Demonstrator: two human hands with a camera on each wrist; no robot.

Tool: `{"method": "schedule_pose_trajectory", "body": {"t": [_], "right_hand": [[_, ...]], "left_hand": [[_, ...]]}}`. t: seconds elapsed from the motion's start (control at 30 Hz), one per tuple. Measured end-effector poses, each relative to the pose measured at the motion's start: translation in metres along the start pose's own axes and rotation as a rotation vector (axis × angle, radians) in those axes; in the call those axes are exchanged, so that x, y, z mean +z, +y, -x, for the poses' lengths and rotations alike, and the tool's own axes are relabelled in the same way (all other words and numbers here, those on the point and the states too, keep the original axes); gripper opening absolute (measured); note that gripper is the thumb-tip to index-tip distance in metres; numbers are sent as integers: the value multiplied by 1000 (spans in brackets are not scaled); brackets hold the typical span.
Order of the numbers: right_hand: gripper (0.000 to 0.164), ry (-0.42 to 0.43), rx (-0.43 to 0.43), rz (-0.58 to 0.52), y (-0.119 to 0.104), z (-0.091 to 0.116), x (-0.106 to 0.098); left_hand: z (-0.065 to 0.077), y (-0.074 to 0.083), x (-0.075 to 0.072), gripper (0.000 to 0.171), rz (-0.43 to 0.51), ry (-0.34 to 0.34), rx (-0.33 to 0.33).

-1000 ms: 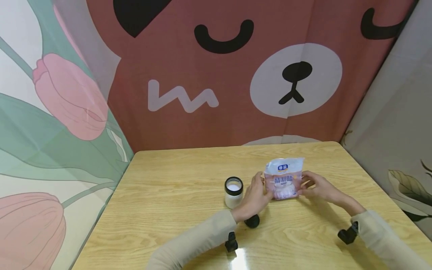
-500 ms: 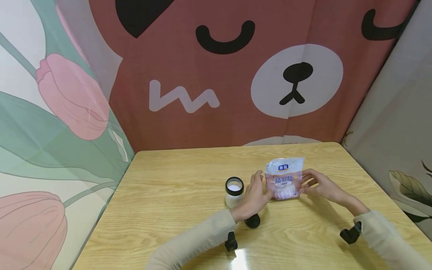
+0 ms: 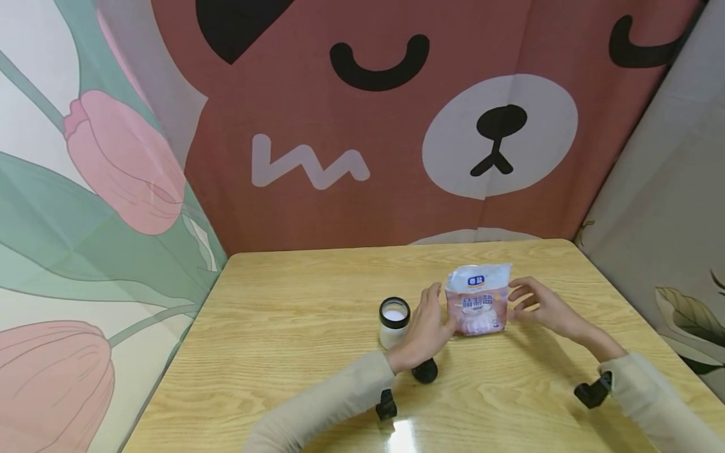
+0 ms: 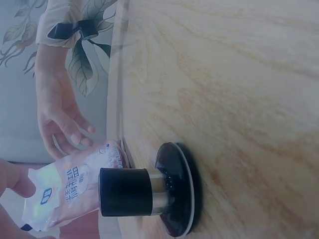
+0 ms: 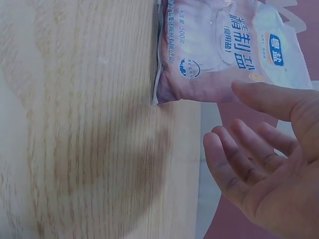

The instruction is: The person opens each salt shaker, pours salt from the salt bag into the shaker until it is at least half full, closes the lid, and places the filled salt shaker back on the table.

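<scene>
A pink and white salt bag [image 3: 478,308] stands upright on the wooden table. My left hand [image 3: 426,330] holds its left side, with the thumb at the lower front corner. In the left wrist view, only parts of that hand [image 4: 12,179] show beside the top of the bag [image 4: 70,186]. To the right of the bag is my right hand [image 3: 546,308], its fingers loosely bent with nothing in them. The right wrist view shows the thumb of this hand [image 5: 269,169] overlapping the edge of the bag [image 5: 224,55].
Left of the left hand stands a glass jar [image 3: 393,324] with a black rim and white contents. Below that wrist sits a black knob [image 4: 127,191] with a silver band on a round black base [image 4: 177,191]. Printed cloth [image 3: 340,207] hangs behind the table [image 3: 283,314].
My right hand has drawn slightly away from the bag's right edge and its fingers have loosened. The left hand and the bag have stayed nearly in place.
</scene>
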State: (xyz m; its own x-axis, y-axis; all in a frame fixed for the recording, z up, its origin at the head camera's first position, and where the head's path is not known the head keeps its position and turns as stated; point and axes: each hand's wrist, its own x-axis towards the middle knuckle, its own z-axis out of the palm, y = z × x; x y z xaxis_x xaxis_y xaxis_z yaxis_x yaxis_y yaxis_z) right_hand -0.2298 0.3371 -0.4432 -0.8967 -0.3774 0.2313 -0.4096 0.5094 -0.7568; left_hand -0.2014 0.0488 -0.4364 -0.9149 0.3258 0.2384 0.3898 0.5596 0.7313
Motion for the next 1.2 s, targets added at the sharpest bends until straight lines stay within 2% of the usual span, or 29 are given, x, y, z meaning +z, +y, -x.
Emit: {"method": "schedule_pose_trajectory", "body": {"t": [0.23, 0.5, 0.8, 0.97, 1.2], "right_hand": [[55, 22, 17, 15, -4, 0, -1], [52, 36, -10, 26, -10, -1, -1], [40, 45, 16, 63, -10, -3, 1], [28, 86, -28, 114, -14, -4, 4], [25, 94, -54, 129, -26, -5, 5]], "left_hand": [[2, 1, -3, 62, -11, 19, 60], [1, 3, -9, 58, -14, 76, 182], [1, 3, -19, 54, 7, 75, 226], [0, 3, -24, 49, 20, 94, 249], [-1, -2, -35, 38, 25, 95, 306]]}}
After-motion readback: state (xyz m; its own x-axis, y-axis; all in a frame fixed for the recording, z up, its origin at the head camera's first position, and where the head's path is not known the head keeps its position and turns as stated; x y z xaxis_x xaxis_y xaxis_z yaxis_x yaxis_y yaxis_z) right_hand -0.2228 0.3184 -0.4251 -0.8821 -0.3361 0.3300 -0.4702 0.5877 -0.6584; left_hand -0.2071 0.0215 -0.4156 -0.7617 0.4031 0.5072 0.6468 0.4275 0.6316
